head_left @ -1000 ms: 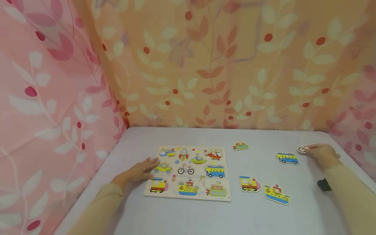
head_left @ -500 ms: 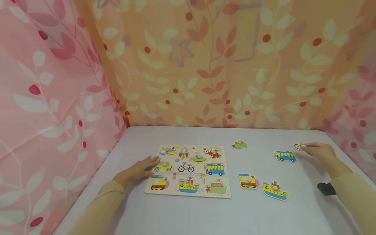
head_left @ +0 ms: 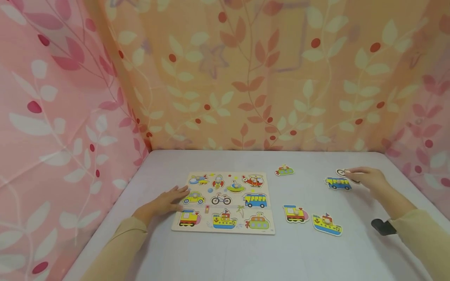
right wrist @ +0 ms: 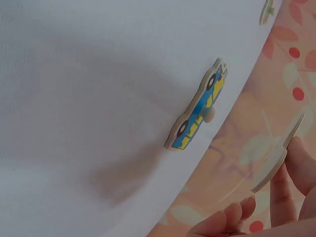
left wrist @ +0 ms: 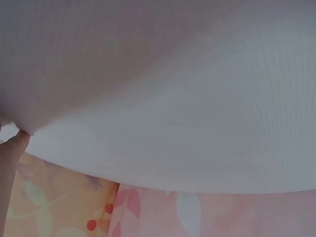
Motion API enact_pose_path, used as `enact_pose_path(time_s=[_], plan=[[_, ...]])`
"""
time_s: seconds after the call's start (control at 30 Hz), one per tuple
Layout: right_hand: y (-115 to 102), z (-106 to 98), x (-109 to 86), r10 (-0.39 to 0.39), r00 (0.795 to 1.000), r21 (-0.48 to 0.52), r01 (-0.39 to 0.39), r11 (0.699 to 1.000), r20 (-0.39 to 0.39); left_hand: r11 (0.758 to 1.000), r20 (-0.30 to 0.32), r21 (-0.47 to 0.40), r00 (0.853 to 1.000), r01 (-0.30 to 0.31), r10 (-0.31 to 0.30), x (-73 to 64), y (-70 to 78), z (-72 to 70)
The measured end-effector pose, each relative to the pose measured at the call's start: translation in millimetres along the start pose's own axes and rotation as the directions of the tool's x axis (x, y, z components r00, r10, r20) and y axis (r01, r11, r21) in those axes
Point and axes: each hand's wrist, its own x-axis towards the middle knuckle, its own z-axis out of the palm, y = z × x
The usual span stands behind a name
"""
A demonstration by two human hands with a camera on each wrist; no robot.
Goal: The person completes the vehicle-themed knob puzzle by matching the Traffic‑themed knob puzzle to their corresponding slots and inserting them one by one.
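Observation:
My right hand pinches a bicycle puzzle piece between thumb and fingers. In the right wrist view the bicycle piece is seen edge-on, lifted off the table. A blue and yellow bus piece with a round knob lies just beside it on the table. My left hand rests at the left edge of the wooden puzzle board, fingers spread. Knobbed pieces such as the plane, rocket, saucer, helicopter and car sit in the board. Its bicycle spot shows a printed bicycle without a knob.
On the white table, right of the board, lie a submarine piece, a train piece and a ship piece. A dark rounded thing shows by the right forearm. Patterned curtains stand at the back and sides.
My right hand has moved left with the bicycle piece, from right of the bus piece to just behind it. The left hand stays at the board's edge.

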Motion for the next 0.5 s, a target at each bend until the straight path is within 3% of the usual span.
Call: enact_pose_path(time_s=[0.33, 0.5], plan=[[-22, 17, -12.9, -0.014, 0.999, -0.01, 0.015, 1.0, 0.036, 1.0, -0.002, -0.004, 1.0, 0.006, -0.006, -1.2, 3.1, -2.0], [-32, 29, -19.2, -0.061, 0.998, -0.024, 0.061, 0.998, 0.027, 1.0, 0.004, -0.005, 1.0, 0.007, -0.007, 0.9, 1.3, -1.7]])
